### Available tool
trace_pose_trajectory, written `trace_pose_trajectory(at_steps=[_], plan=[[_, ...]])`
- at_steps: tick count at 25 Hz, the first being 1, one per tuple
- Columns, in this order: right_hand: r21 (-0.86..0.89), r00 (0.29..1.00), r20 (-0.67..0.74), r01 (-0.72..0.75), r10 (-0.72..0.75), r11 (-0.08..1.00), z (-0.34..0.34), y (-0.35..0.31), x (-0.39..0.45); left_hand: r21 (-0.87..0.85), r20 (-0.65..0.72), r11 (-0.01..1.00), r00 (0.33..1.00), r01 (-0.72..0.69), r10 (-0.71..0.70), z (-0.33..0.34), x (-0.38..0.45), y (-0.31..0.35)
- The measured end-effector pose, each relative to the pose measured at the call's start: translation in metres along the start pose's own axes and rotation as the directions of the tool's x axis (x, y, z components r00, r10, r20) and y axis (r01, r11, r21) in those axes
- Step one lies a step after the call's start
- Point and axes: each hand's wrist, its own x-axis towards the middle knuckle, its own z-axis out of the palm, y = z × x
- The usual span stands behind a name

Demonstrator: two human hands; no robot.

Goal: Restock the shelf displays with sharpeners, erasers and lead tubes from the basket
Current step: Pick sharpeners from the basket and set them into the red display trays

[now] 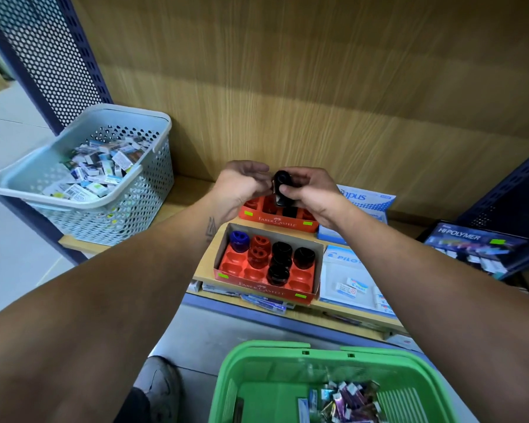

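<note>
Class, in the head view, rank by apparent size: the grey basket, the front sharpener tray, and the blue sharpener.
1. grey basket
2. front sharpener tray
3. blue sharpener
All three stand on one shelf, so nearness hardly skews this.

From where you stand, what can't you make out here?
- Rear red tray: its slots, hidden behind both hands.
- Left hand: blurred, so its grip on the black sharpener is unclear.
- Green basket: cut off by the bottom edge.
- Grey basket: packet labels too small.
</note>
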Motion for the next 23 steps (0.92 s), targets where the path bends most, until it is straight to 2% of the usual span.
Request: trace_pose_trajectory(at_steps=[3, 6, 7, 9, 10, 11, 13, 16, 20, 23], plan=[[0.105, 0.999, 0.019, -0.049, 0.047, 0.993, -0.002, 0.000, -0.008, -0.002, 0.000, 0.999, 0.999, 0.039, -0.039, 0.000, -0.001, -0.001], [-0.031, 0.999, -0.039, -0.024, 0.023, 0.999, -0.005, 0.002, -0.009, 0.149, 0.070, 0.988, 0.996, 0.040, -0.050, 0.001, -0.003, -0.003], [-0.094, 0.997, -0.073, -0.021, 0.014, 0.995, -0.003, 0.002, -0.008, 0.254, 0.120, 0.967, 0.992, -0.003, -0.028, 0.000, -0.005, -0.004], [-0.184, 0.990, -0.138, -0.004, -0.021, 0.983, 0.004, 0.005, -0.002, 0.496, 0.230, 0.852, 0.971, -0.168, 0.058, 0.001, -0.009, -0.006], [-0.223, 0.985, -0.164, 0.018, -0.056, 0.975, 0.009, 0.004, 0.001, 0.555, 0.249, 0.800, 0.963, -0.229, 0.103, 0.001, -0.009, -0.006], [-0.252, 0.980, -0.176, 0.046, -0.093, 0.967, 0.013, 0.002, 0.004, 0.560, 0.241, 0.787, 0.960, -0.258, 0.143, 0.000, -0.008, -0.006], [-0.204, 0.979, -0.157, 0.099, -0.132, 0.974, 0.020, -0.005, 0.007, 0.456, 0.169, 0.866, 0.975, -0.206, 0.144, -0.006, -0.003, -0.004], [-0.157, 0.986, -0.030, 0.160, -0.167, 0.975, 0.024, -0.017, 0.012, 0.312, 0.082, 0.944, 0.993, -0.103, 0.081, -0.021, 0.005, 0.002], [-0.315, 0.973, 0.011, 0.223, -0.231, 0.923, 0.034, -0.021, 0.022, 0.234, 0.089, 0.972, 0.996, -0.036, 0.015, -0.036, 0.001, 0.003], [-0.544, 0.973, -0.058, 0.156, -0.222, 0.825, 0.045, -0.011, 0.031, 0.319, -0.053, 0.947, 0.998, 0.044, -0.028, -0.043, 0.004, -0.004]])
